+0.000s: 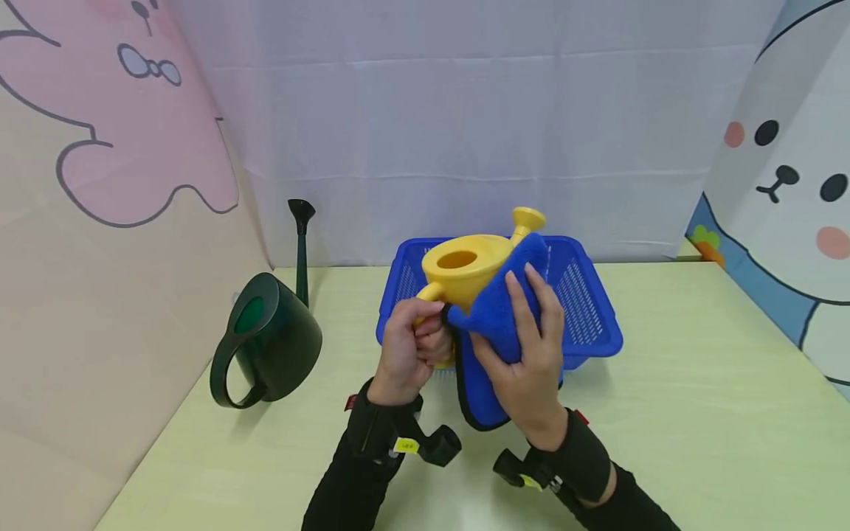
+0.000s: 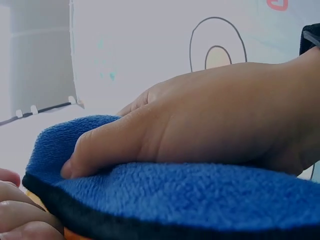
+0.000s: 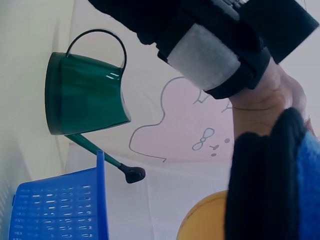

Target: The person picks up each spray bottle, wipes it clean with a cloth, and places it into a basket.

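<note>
A yellow watering can (image 1: 458, 276) with a round rose on its spout is held up in front of a blue basket (image 1: 600, 324). My left hand (image 1: 415, 346) grips its handle, fingers curled round it, with the black-edged corner of a blue cloth (image 1: 488, 383) right at the thumb. Against the can's right side my right hand (image 1: 527, 361) holds the cloth, fingers spread over it. In the left wrist view the right thumb (image 2: 95, 150) sinks into the fluffy cloth. Much of the can's lower body is hidden behind cloth and hands.
A dark green watering can (image 1: 285, 346) with a large loop handle and long spout stands on the table (image 1: 664, 413) at left. Behind the table hangs a white curtain (image 1: 398, 125). Cartoon-printed sheets (image 1: 133, 162) flank both sides.
</note>
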Demonstrator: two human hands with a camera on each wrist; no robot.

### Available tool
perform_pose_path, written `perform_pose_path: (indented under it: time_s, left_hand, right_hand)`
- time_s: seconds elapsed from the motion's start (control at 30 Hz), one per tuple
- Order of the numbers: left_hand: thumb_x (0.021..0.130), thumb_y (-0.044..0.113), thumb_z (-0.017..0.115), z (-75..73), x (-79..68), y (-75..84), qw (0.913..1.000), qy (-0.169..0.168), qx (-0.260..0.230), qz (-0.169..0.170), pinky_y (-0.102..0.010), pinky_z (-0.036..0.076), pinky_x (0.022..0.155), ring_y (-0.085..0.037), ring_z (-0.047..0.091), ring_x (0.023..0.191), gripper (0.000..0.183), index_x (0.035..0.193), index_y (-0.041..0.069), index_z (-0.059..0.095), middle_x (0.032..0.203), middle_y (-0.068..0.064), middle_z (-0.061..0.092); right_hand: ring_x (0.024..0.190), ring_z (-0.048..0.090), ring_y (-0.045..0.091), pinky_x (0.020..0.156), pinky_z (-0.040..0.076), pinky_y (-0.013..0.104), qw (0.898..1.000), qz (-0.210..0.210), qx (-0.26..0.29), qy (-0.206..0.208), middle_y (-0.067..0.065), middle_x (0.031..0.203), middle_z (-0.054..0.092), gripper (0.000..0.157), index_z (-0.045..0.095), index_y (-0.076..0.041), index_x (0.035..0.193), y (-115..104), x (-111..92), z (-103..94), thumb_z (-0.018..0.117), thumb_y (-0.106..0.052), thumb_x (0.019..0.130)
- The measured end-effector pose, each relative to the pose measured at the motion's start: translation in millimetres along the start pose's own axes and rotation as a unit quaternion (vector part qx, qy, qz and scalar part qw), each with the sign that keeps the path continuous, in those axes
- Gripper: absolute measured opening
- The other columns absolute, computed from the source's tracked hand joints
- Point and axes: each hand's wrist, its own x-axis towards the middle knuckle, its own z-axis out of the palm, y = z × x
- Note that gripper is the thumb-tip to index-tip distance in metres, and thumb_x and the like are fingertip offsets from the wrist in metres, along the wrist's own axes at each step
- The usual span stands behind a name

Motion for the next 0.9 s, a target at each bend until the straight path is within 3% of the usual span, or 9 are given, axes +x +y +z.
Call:
perform_pose_path:
  time_s: [0.13,0.27,0.4,0.5,0.57,0.63,0.77,0.9]
  left_hand:
    - [0.086,0.010,0.027,-0.4,0.2,-0.5,0.9999,-0.015,0.002,0.001,-0.025,0.010,0.034,-0.008,0.019,0.032,0.036,0.050,0.018,0.024,0.041,0.011,0.026]
    - [0.086,0.011,0.026,-0.6,-1.2,0.0,0.9997,-0.022,0.003,0.001,-0.026,0.010,0.035,-0.010,0.019,0.032,0.036,0.051,0.018,0.023,0.042,0.010,0.025]
    - [0.085,0.010,0.026,0.0,-2.6,0.5,0.9995,-0.031,0.003,0.005,-0.027,0.009,0.034,-0.010,0.018,0.032,0.035,0.051,0.017,0.024,0.041,0.010,0.025]
    - [0.085,0.010,0.027,0.9,-2.4,-0.1,0.9994,-0.035,0.006,0.002,-0.028,0.009,0.035,-0.010,0.018,0.032,0.035,0.051,0.018,0.024,0.041,0.011,0.025]
    - [0.086,0.010,0.026,1.2,-1.8,-0.8,0.9994,-0.033,0.007,-0.002,-0.028,0.009,0.035,-0.010,0.019,0.033,0.035,0.052,0.017,0.024,0.042,0.011,0.026]
    - [0.086,0.011,0.027,1.0,-1.0,-1.4,0.9996,-0.027,0.009,-0.006,-0.028,0.010,0.035,-0.010,0.020,0.033,0.035,0.052,0.018,0.024,0.041,0.011,0.027]
    - [0.086,0.011,0.027,0.6,-0.2,-1.6,0.9998,-0.018,0.005,-0.010,-0.027,0.010,0.035,-0.008,0.020,0.032,0.035,0.051,0.018,0.024,0.041,0.012,0.027]
    - [0.086,0.011,0.028,1.0,0.0,-1.4,0.9998,-0.006,0.003,-0.018,-0.026,0.009,0.035,-0.006,0.019,0.032,0.037,0.050,0.020,0.024,0.040,0.014,0.028]
  right_hand:
    - [0.120,0.041,0.030,0.096,0.039,0.046,0.999,0.029,0.034,0.013,0.020,0.132,0.043,0.051,0.050,-0.004,0.124,2,4,-4.6,0.063,-0.021,0.078]
    - [0.117,0.045,0.025,0.097,0.039,0.033,0.991,0.102,0.091,0.005,0.015,0.131,0.047,0.049,0.050,-0.004,0.125,5,11,-13.3,0.061,-0.005,0.076]
    - [0.109,0.048,0.023,0.090,0.043,0.023,0.959,0.219,0.178,-0.023,0.008,0.130,0.049,0.048,0.047,-0.012,0.129,9,19,-22.9,0.053,-0.005,0.082]
    - [0.105,0.050,0.023,0.085,0.045,0.020,0.938,0.273,0.212,-0.034,0.006,0.129,0.050,0.047,0.046,-0.017,0.130,11,22,-25.8,0.050,-0.008,0.084]
    - [0.106,0.049,0.022,0.086,0.045,0.022,0.944,0.265,0.194,-0.038,0.006,0.129,0.049,0.047,0.046,-0.016,0.130,11,22,-25.1,0.051,-0.009,0.084]
    - [0.110,0.048,0.021,0.091,0.044,0.030,0.958,0.231,0.164,-0.035,0.006,0.130,0.048,0.048,0.047,-0.014,0.129,10,19,-22.2,0.054,-0.007,0.081]
    - [0.118,0.042,0.023,0.094,0.039,0.049,0.988,0.125,0.086,-0.010,0.012,0.132,0.045,0.050,0.050,-0.008,0.125,7,11,-13.1,0.062,-0.011,0.076]
    - [0.118,0.038,0.032,0.093,0.034,0.057,1.000,0.010,0.012,0.013,0.019,0.129,0.044,0.049,0.054,-0.008,0.120,3,4,-4.3,0.062,-0.030,0.077]
